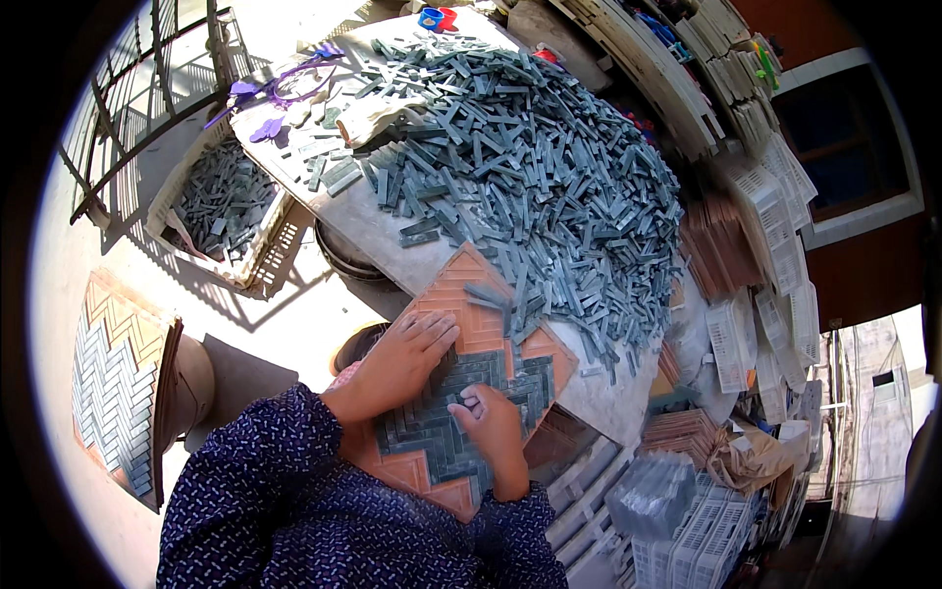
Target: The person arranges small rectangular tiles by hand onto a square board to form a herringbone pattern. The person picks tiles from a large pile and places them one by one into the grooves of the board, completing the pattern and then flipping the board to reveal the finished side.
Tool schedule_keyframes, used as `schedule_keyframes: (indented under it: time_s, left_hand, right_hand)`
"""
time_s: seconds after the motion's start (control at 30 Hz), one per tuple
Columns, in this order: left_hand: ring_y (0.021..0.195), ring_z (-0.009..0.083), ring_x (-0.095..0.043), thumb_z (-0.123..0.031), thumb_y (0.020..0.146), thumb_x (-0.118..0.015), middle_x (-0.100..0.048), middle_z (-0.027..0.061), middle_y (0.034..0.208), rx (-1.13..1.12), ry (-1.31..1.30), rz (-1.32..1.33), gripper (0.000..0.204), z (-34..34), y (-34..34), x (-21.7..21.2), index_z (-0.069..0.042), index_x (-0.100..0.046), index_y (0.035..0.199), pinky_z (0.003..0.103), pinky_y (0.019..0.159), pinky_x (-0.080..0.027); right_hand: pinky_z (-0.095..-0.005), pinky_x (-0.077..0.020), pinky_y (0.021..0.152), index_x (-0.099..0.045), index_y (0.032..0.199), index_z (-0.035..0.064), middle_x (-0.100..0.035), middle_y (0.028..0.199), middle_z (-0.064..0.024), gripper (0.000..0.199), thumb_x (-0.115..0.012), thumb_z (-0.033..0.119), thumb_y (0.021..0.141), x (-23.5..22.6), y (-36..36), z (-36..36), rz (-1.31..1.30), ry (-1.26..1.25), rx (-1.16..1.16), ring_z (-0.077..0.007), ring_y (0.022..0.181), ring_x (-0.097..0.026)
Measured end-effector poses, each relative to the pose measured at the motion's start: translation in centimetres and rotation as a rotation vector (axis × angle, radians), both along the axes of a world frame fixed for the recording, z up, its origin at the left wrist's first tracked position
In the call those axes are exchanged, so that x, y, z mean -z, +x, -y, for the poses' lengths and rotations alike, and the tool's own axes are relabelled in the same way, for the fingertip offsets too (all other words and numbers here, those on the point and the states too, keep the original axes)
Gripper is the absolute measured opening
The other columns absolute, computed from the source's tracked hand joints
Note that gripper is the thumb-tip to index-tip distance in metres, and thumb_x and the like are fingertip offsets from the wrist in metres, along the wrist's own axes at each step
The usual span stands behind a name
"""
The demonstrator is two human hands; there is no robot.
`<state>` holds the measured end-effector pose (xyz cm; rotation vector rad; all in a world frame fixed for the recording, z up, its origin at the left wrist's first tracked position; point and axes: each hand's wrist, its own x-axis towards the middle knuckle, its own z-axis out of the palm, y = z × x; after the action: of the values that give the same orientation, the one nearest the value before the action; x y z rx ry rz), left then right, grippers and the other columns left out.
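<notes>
A terracotta-coloured tray (453,276) with herringbone grooves lies tilted in front of me, its far end against the table's near edge. Dark green-grey stone strips (414,424) fill the grooves across its middle and near part, while the far corner shows bare orange grooves. A few loose strips (488,297) rest on that far part. My left hand (404,355) lies flat on the tray's left side, fingers stretched out. Over the laid strips, my right hand (491,424) has its fingers curled toward the thumb; what they hold, if anything, is hidden.
A big heap of stone strips (530,167) covers the white table (368,231). To the left stand a crate (257,257) of strips and a filled herringbone panel (113,393) on a stand. Stacked trays (721,245) and white plastic crates (731,344) line the right.
</notes>
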<state>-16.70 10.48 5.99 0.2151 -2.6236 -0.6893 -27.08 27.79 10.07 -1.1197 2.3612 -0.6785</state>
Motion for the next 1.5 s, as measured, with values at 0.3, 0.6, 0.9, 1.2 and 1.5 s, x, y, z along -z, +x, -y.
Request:
schedule_keyframes:
  time_s: [0.3, 0.6, 0.9, 1.2, 1.5]
  left_hand:
    - [0.133, 0.0301, -0.037, -0.012, 0.08, -0.061, -0.045, 0.0158, 0.138, -0.012, 0.003, 0.063, 0.056, 0.2, -1.3, 0.8, 0.0, -0.045, 0.132, 0.046, 0.112, -0.024]
    - [0.134, 0.0334, -0.035, -0.005, 0.074, -0.065, -0.041, 0.0166, 0.141, -0.186, 0.194, 0.062, 0.054, -0.9, 3.0, 1.0, 0.0, -0.049, 0.126, 0.052, 0.108, -0.03]
    - [0.123, 0.0351, -0.047, -0.002, 0.075, -0.065, -0.052, 0.0181, 0.13, -0.242, 0.301, -0.123, 0.046, 0.1, 4.4, 0.3, -0.001, -0.054, 0.12, 0.042, 0.103, -0.039]
    - [0.093, 0.031, -0.056, -0.001, 0.074, -0.063, -0.059, 0.0129, 0.096, -0.294, 0.3, -0.318, 0.02, 2.8, 0.2, 0.5, -0.003, -0.064, 0.095, 0.038, 0.081, -0.047]
    - [0.081, 0.0281, -0.054, -0.005, 0.074, -0.057, -0.053, 0.0105, 0.08, -0.173, 0.168, -0.237, 0.006, 3.6, -1.2, 2.1, -0.002, -0.06, 0.079, 0.035, 0.074, -0.045]
  right_hand:
    - [-0.0248, -0.0487, 0.06, -0.058, 0.105, 0.001, -0.06, 0.078, -0.0053, 0.03, -0.071, 0.006, 0.078, 0.2, -0.1, 0.7, 0.317, -0.234, 0.193, -0.011, 0.067, -0.059]
    - [-0.021, -0.0471, 0.053, -0.054, 0.102, -0.0009, -0.06, 0.079, -0.0053, 0.022, -0.066, 0.006, 0.085, 1.8, -5.3, 7.2, 0.66, -0.539, 0.256, -0.0097, 0.063, -0.059]
    - [-0.0234, -0.0519, 0.056, -0.058, 0.095, -0.0022, -0.062, 0.082, -0.0077, 0.015, -0.062, 0.01, 0.088, 3.9, -4.4, 10.6, 0.585, -0.537, 0.331, -0.0127, 0.065, -0.062]
    - [-0.0276, -0.0497, 0.061, -0.066, 0.092, -0.0012, -0.066, 0.076, -0.0101, 0.015, -0.067, 0.007, 0.081, 3.6, -4.2, 10.7, -0.189, -0.272, 0.078, -0.0156, 0.067, -0.063]
    - [-0.0349, -0.0488, 0.075, -0.064, 0.103, 0.0002, -0.061, 0.094, -0.015, 0.027, -0.067, 0.001, 0.076, 1.7, -8.6, 9.0, -0.494, -0.307, -0.031, -0.0305, 0.086, -0.062]
